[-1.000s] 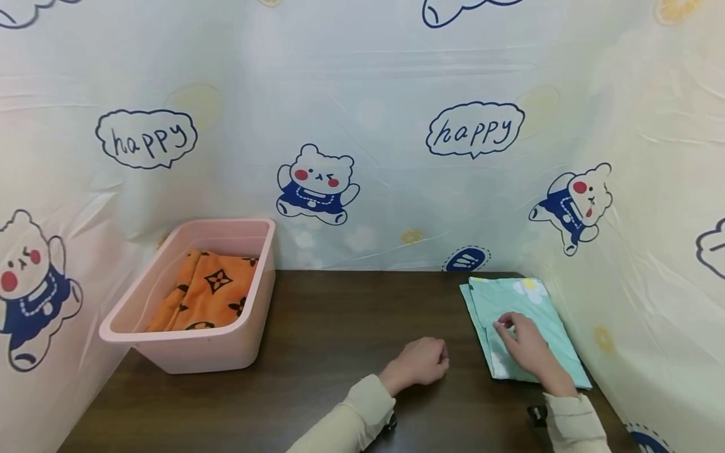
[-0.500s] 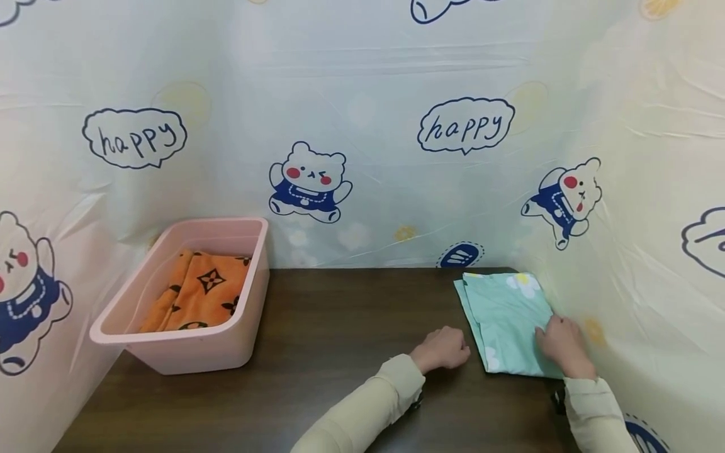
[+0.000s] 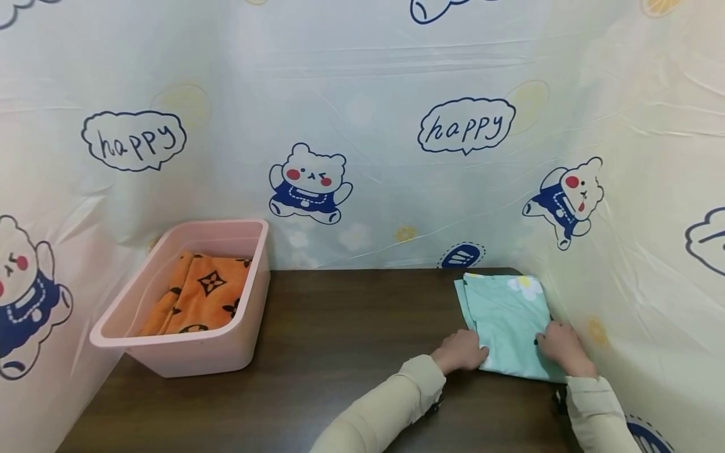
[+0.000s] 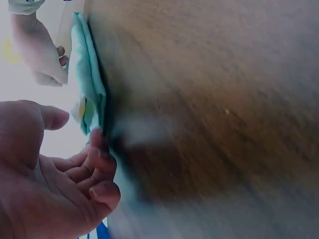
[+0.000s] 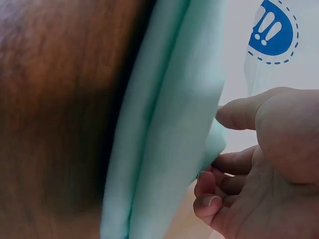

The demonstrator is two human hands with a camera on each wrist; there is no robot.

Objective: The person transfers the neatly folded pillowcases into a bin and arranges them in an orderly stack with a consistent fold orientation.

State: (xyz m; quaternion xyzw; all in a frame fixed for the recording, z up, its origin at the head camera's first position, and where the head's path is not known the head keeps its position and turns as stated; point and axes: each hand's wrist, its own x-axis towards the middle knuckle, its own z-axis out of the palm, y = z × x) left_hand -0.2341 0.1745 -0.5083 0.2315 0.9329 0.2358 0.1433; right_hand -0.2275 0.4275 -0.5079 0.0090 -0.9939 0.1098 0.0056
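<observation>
On my table (image 3: 340,340), the tub (image 3: 192,358) stands by the far left corner, a towel (image 3: 198,299) inside; the cloth (image 3: 510,324) lies along the right edge, between my left hand (image 3: 461,350) and right hand (image 3: 565,349).

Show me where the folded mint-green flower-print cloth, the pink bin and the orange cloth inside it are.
Folded mint-green flower-print cloth (image 3: 508,324), head view, middle of its top.
Pink bin (image 3: 195,358), head view, outer front wall.
Orange cloth (image 3: 202,299), head view, middle of its upper face.
</observation>
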